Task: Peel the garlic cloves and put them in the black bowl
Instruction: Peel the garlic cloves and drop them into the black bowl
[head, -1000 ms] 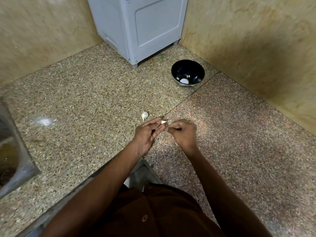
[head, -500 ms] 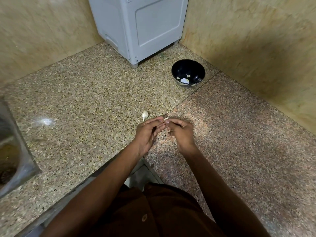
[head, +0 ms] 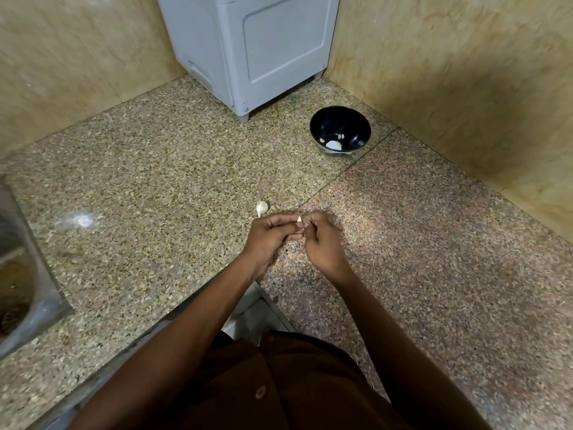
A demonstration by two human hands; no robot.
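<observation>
A small pale garlic clove [head: 299, 219] sits between my two hands above the granite counter. My left hand [head: 270, 236] pinches it between thumb and fingertips, and my right hand [head: 321, 240] pinches it from the other side with curled fingers. Most of the clove is hidden by the fingers. Just left of my hands, an unpeeled garlic clove [head: 262, 207] lies on the counter. The black bowl [head: 356, 124] stands farther back to the right and holds a few pale garlic pieces.
A grey plastic appliance [head: 248, 48] stands in the back corner against tan tiled walls. A steel sink [head: 21, 274] is sunk into the counter [head: 155, 187] at the far left. The counter's front edge runs below my forearms.
Both hands have stayed close together around the clove, shifting slightly; my right-hand fingers have worked over the clove's tip. The bowl and the loose clove have not moved.
</observation>
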